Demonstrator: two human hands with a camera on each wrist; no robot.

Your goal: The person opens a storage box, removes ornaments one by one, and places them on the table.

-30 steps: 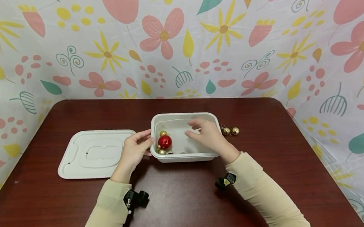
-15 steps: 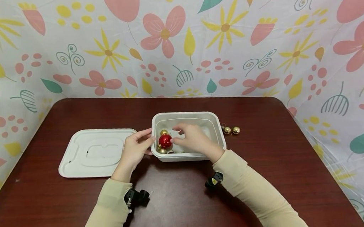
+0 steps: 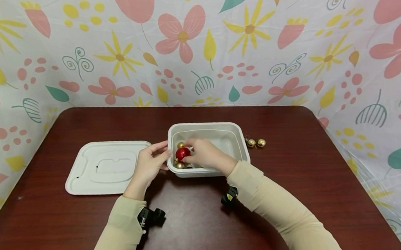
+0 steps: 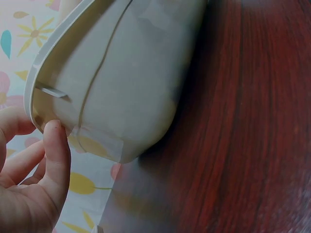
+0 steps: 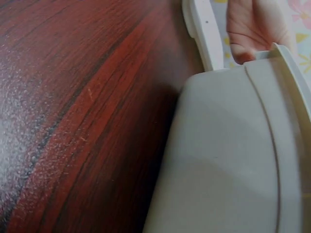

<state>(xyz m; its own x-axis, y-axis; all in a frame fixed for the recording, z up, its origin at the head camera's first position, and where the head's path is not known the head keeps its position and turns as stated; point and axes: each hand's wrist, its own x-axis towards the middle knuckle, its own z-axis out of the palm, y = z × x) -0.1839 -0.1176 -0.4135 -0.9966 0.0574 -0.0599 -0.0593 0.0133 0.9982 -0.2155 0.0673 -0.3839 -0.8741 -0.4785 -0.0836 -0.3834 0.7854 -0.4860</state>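
Note:
A white plastic box (image 3: 209,172) without its lid stands on the table. In its left end lie a shiny red Christmas ball (image 3: 181,154) and smaller gold balls (image 3: 180,165). My right hand (image 3: 206,154) reaches inside over the front rim, finger and thumb curled round the right side of the red ball; the other fingers are hidden. At the box's left end, my left hand (image 3: 147,162) holds the rim, its thumb (image 4: 57,145) against the wall under the lip in the left wrist view. The right wrist view shows the box's outer wall (image 5: 218,145) but not the right hand's fingers.
The white lid (image 3: 101,168) lies flat on the dark red-brown table (image 3: 194,219), left of the box. Two small gold balls (image 3: 261,143) lie just past the box's right end. A flower-patterned cloth (image 3: 195,62) hangs behind the table.
My right hand has moved left inside the box, from its right half to the red ball, and its finger and thumb have come round it. The left hand stays at the rim.

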